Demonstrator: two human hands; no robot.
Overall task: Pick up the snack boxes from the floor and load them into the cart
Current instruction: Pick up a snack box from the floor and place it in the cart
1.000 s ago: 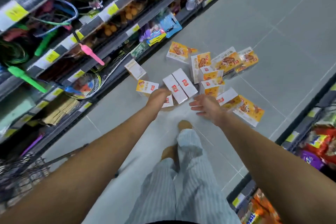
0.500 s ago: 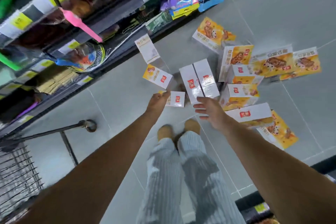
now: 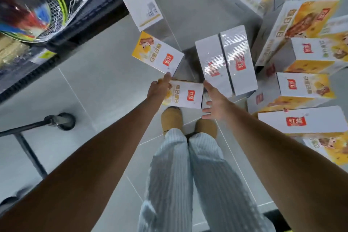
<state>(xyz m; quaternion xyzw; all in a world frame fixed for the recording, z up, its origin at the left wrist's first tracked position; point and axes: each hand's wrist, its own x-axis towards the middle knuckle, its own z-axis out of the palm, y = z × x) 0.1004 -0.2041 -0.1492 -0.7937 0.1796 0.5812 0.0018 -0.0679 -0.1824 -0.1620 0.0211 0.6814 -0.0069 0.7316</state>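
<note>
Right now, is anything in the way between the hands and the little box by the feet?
No, nothing visible is. The left hand is at the left edge of the little box, and the open right hand is just beside its right edge. Two wrapped boxes lie close behind it, not in between.

Bare floor (image 3: 98,84) left of boxes (image 3: 239,58)

Cardboard, film, tile and cloth
The snack boxes (image 3: 188,97) are printed matt cardboard, and the middle pair (image 3: 226,64) wears glossy, wrinkled clear film; the floor (image 3: 94,84) is smooth grey tile, the cart frame (image 3: 31,154) dark metal, the trousers (image 3: 188,175) ribbed cloth, the slippers (image 3: 172,118) soft-napped
</note>
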